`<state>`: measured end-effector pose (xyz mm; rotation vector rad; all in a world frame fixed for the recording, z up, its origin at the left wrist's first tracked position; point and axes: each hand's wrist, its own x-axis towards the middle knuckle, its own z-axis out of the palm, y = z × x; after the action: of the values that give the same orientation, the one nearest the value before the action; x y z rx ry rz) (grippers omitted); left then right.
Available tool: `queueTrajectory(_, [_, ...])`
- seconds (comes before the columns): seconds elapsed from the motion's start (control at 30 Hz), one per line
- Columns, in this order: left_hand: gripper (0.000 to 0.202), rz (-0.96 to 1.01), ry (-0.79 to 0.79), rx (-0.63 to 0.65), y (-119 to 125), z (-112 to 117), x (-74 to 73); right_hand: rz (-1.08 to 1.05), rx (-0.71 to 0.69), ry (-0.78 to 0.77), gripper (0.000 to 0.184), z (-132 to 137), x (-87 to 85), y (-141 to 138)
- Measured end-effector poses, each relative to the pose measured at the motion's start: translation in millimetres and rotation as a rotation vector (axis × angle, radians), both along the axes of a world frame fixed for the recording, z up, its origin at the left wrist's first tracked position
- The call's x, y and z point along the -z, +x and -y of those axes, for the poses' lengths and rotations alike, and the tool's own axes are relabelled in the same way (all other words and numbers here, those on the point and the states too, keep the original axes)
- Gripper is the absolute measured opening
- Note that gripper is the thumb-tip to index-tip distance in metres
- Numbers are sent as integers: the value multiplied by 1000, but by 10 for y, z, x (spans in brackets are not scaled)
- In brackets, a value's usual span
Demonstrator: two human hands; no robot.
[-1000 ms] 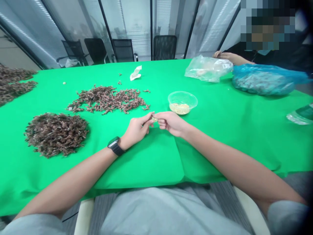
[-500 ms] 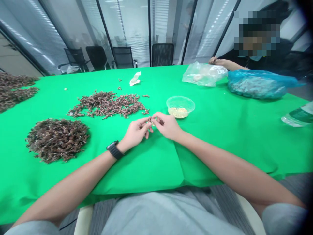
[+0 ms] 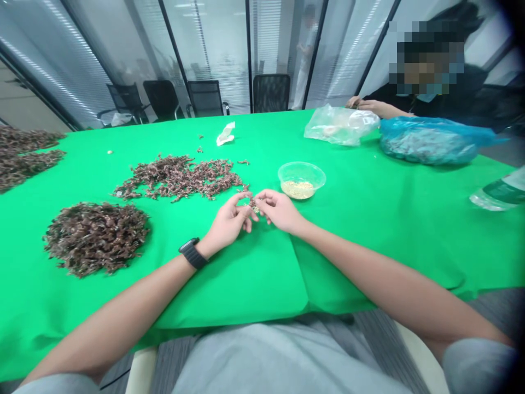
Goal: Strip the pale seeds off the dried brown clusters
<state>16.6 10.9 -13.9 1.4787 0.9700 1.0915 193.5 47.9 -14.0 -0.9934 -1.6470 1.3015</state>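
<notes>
Well, from where I stand, toward the far left of the tabletop [image 3: 254, 284] lie brown heaps [image 3: 28, 148] of small dried-looking pieces, and nearer the front edge on that side a dense round pile [image 3: 96, 238] of similar stuff. Next comes a looser brown spread [image 3: 182, 176], with a crumpled white scrap [image 3: 226, 134] beyond it toward the far edge. The left hand [image 3: 230, 219], a watch [image 3: 193, 253] on its wrist, has thumb and forefinger parted and the other fingers curled; whether it grips anything I cannot tell. A small brown piece [image 3: 253, 203] sits between the two hands, well in from the front edge, and the right hand [image 3: 279, 210] appears to pinch it between thumb and forefinger. A light pinch should serve best, I'd judge, the left fingers steadying from below so no crumbs scatter. Just beyond the right hand stands a clear bowl [image 3: 301, 171] with pale bits [image 3: 297, 190] inside; working close to it seems sensible. Farther right, along the far edge, lie a clear bag [image 3: 341, 126] and a blue bag [image 3: 430, 141], and a bottle [image 3: 502, 190] rests toward the right edge.
</notes>
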Motion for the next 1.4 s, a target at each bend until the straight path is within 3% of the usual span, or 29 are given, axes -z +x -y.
queueTrajectory(0.27, [47,149,-48,34,-32,-56,-1,-85,-140,56,33,8,-3,-15])
queueTrajectory(0.57, [46,160,-143,20,-29,-28,-2,-54,-36,138,27,71,-23,-47])
queueTrajectory(0.73, [41,-45,-34,-146,-44,-10,-41,-73,-61,142,15,53,47,-71])
queueTrajectory(0.83, [36,-57,-2,-199,-54,3,-80,-58,-74,155,9,60,75,-70])
queueTrajectory(1.0, [29,45,-65,-152,-68,4,-84,86,-53,285,14,82,27,-39])
queueTrajectory(1.4, [21,190,-212,-125,-46,9,-82,118,-40,352,20,54,32,-12])
